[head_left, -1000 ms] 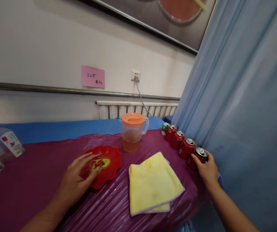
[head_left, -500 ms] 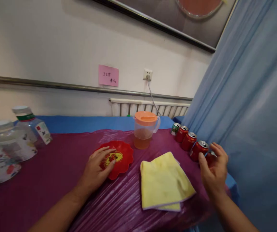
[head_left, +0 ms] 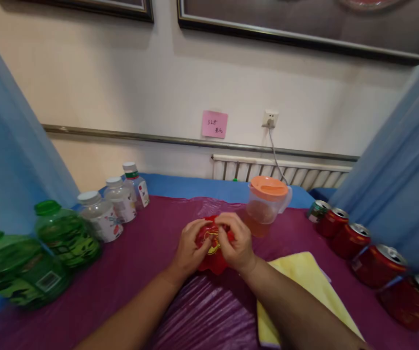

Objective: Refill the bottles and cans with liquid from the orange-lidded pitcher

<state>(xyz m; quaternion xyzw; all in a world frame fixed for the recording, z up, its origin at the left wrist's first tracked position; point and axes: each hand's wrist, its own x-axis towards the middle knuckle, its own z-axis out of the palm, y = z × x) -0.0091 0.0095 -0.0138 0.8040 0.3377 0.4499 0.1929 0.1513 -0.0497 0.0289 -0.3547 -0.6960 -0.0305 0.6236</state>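
Observation:
A red scalloped plate (head_left: 213,265) with a yellow pattern lies on the purple table cover, partly hidden by both hands. My left hand (head_left: 191,245) is over its left side, fingers curved and thumb apart from them; nothing shows in its grasp. Over the plate's right side is my right hand (head_left: 235,240), its thumb and fingers bent toward each other; whether something small is between them cannot be made out. Behind and to the right stands a clear pitcher (head_left: 264,206) with an orange lid and amber liquid. A yellow cloth (head_left: 304,277) lies under my right forearm.
Green bottles (head_left: 65,236) and clear bottles (head_left: 101,218) with white caps line the left side. Several drink cans (head_left: 351,240) run along the right edge. Blue curtains (head_left: 406,160) hang at both sides, and a radiator (head_left: 304,177) is behind the table.
My right hand has moved left from beside the cans to the plate. The view has turned left, bringing the green bottles into sight. My left hand is still at the plate.

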